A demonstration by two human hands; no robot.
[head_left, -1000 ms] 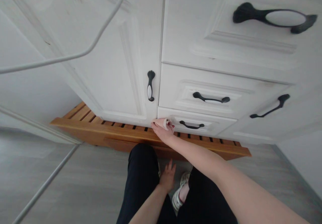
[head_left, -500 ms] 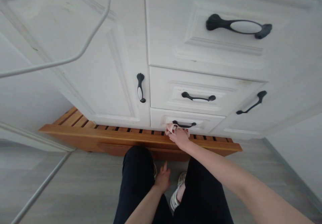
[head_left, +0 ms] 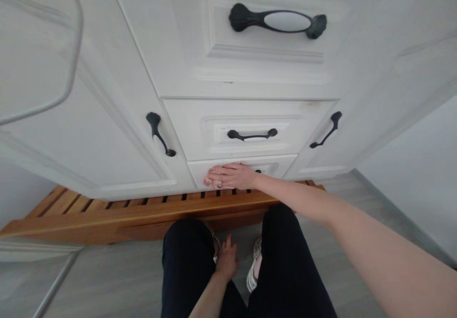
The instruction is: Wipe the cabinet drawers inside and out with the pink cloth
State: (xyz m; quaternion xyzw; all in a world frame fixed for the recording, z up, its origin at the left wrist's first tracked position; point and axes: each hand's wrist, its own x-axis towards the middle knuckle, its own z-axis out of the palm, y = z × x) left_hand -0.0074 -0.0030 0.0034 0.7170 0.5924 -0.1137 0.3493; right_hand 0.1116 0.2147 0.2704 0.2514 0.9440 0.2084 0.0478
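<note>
My right hand (head_left: 233,176) presses a pink cloth (head_left: 210,179) flat against the left part of the bottom drawer (head_left: 195,169). Most of the cloth is hidden under my fingers. That drawer's black handle (head_left: 258,171) shows only in part, behind my hand and wrist. Between my knees my left hand (head_left: 227,260) hangs with fingers stretched downward, holding nothing. The middle drawer (head_left: 185,127) above is closed and carries a black handle (head_left: 252,135) with a white inlay.
A slatted wooden bench (head_left: 96,218) runs along the cabinet's foot, just in front of my knees. Cabinet doors with black handles (head_left: 160,134) flank the drawers. A white bent rod (head_left: 76,37) crosses the upper left. Grey floor (head_left: 124,280) lies below, with a wall at right.
My right hand has moved from below the bottom drawer's handle up and left onto the drawer front with the cloth. The view has shifted closer and rightward. My left hand stays between the knees.
</note>
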